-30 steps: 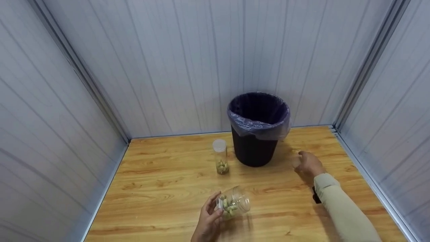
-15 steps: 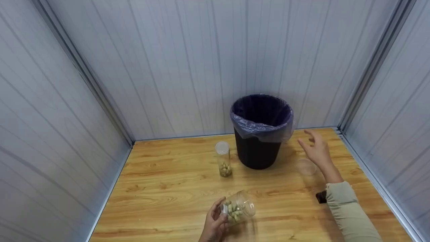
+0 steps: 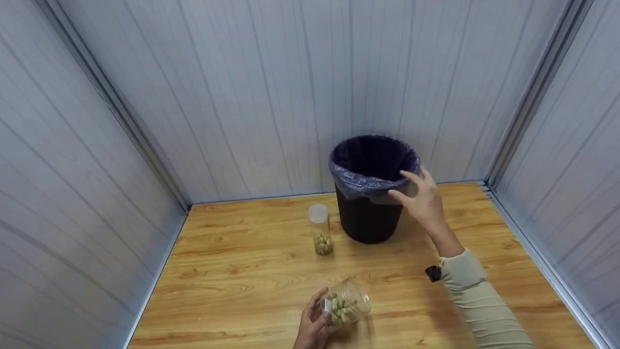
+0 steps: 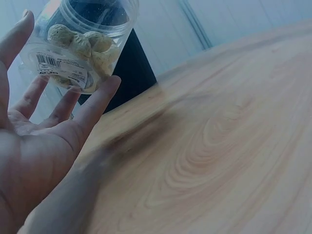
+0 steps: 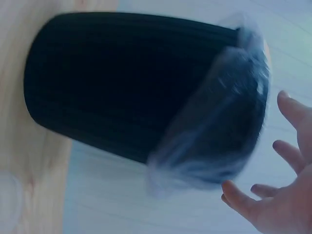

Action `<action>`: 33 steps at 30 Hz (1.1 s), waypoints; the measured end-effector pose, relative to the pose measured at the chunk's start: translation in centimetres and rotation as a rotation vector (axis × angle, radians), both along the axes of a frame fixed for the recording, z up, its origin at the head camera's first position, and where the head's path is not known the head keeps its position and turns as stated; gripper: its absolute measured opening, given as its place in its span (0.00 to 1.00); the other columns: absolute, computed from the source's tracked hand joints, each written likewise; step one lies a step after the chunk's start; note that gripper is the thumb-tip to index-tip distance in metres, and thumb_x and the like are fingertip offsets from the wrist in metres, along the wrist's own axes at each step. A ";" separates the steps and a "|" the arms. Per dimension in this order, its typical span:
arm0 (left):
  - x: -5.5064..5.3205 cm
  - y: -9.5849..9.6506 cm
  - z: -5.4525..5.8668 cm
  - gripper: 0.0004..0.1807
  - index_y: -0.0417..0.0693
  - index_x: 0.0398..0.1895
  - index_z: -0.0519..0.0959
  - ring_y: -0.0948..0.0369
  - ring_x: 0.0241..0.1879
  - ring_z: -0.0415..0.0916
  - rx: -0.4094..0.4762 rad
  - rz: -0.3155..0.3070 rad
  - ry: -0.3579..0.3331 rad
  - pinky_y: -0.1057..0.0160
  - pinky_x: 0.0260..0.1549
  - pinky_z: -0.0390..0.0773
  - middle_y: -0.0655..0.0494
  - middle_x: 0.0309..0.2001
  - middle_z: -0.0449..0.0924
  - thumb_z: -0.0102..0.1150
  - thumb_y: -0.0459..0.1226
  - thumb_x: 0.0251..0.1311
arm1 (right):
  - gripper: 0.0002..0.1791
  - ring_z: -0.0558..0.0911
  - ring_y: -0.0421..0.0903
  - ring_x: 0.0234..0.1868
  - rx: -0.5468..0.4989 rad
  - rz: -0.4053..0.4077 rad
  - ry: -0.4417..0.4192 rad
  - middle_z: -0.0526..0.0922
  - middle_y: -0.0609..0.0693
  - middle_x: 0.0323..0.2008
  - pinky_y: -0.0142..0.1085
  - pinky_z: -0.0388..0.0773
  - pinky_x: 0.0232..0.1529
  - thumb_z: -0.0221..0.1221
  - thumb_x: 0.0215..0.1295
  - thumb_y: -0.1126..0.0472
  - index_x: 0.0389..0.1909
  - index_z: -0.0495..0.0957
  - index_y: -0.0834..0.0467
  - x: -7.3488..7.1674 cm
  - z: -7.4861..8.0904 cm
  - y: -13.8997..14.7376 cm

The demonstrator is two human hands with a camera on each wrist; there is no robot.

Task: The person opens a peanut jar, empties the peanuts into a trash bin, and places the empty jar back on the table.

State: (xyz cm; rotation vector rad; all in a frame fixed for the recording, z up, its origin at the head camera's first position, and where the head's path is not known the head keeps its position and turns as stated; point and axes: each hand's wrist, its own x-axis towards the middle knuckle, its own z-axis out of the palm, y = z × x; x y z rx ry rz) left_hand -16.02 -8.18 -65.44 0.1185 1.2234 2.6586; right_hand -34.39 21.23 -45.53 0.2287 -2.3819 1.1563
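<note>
My left hand (image 3: 314,325) grips the base end of a clear plastic jar (image 3: 357,293). The jar lies tilted, its open mouth pointing right, and unshelled peanuts (image 3: 340,310) rest inside. In the left wrist view my thumb and fingers surround the labelled bottom of the jar (image 4: 63,68). My right hand (image 3: 422,201), with fingers spread and nothing held, is beside the front right rim of a black trash bin (image 3: 368,220) lined with a purple bag (image 3: 363,184). Whether it touches the bag is unclear in the head view; in the right wrist view the fingertips look apart from it.
A narrow clear jar (image 3: 320,231) with a whitish lid stands upright left of the bin, some peanuts at its bottom. A clear round lid (image 5: 9,202) lies on the wooden table (image 3: 232,271), seen in the right wrist view. Panel walls (image 3: 261,97) enclose the table.
My right hand let go of the clear lid on the table, rose, and moved left to the bin's rim. My left hand stays nearly in place with the jar.
</note>
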 end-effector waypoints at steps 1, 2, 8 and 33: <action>0.0 0.1 0.0 0.33 0.32 0.71 0.53 0.55 0.59 0.68 0.008 0.000 -0.002 0.56 0.58 0.72 0.46 0.61 0.68 0.52 0.28 0.66 | 0.30 0.60 0.70 0.67 -0.007 -0.010 0.000 0.59 0.71 0.68 0.60 0.62 0.62 0.73 0.53 0.53 0.56 0.79 0.60 -0.1 -0.3 -0.3; 0.1 0.2 0.0 0.32 0.33 0.71 0.54 0.55 0.59 0.68 0.012 0.003 -0.006 0.55 0.57 0.72 0.46 0.61 0.68 0.52 0.28 0.66 | 0.28 0.60 0.70 0.66 -0.018 -0.021 -0.001 0.59 0.71 0.68 0.60 0.62 0.62 0.73 0.53 0.53 0.55 0.80 0.60 -0.2 -0.7 -0.5; 0.2 0.9 1.5 0.33 0.34 0.70 0.56 0.53 0.52 0.73 -0.058 0.128 -0.041 0.49 0.46 0.80 0.45 0.59 0.68 0.56 0.27 0.63 | 0.23 0.63 0.69 0.65 -0.118 -0.077 0.049 0.61 0.71 0.67 0.56 0.65 0.61 0.74 0.51 0.51 0.45 0.84 0.60 -0.5 -2.2 -1.3; -13.4 0.7 24.5 0.36 0.43 0.67 0.66 0.45 0.48 0.77 -0.362 0.357 0.175 0.52 0.42 0.82 0.37 0.62 0.65 0.70 0.31 0.54 | 0.18 0.64 0.65 0.66 -0.218 -0.089 0.081 0.60 0.68 0.69 0.51 0.66 0.63 0.73 0.52 0.51 0.40 0.84 0.56 0.0 -2.7 -1.7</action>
